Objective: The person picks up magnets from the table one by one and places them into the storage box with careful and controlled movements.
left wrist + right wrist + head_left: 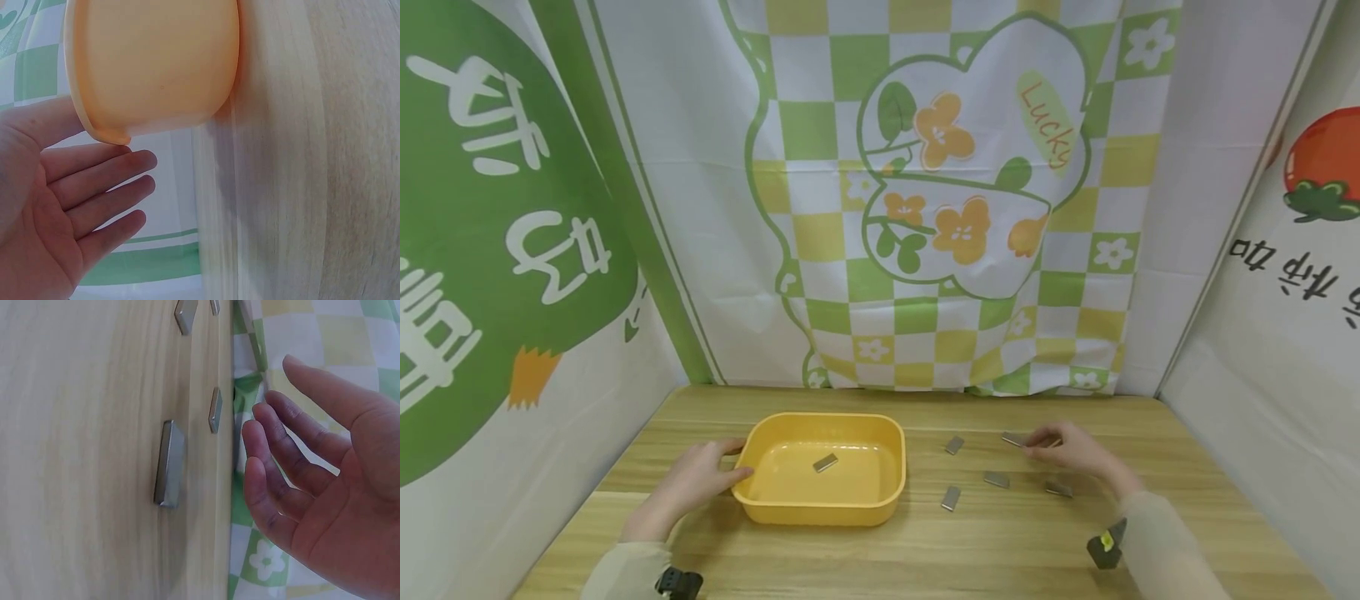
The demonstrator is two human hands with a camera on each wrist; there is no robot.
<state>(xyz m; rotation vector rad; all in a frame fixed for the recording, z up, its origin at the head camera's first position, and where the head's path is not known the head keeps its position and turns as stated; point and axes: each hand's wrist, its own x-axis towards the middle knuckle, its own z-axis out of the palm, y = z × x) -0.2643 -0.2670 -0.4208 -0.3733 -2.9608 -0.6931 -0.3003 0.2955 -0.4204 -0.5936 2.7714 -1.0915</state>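
one metal block (1013, 438) lies on the wooden table (1000, 554), just beside the fingertips of the right hand (1069, 448), which is loosely spread and holds nothing. it looks stiff, light and perhaps slippery; i would take it by its long edges. four other blocks (951, 498) lie near. the left hand (698, 477) pinches the yellow tray (816, 515), where one more block (825, 462) rests.

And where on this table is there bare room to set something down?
Bare table lies in front of the yellow tub, between the sleeves, and right of the right hand, toward the right wall. It is crowded right of the tub, where five metal pieces lie scattered.
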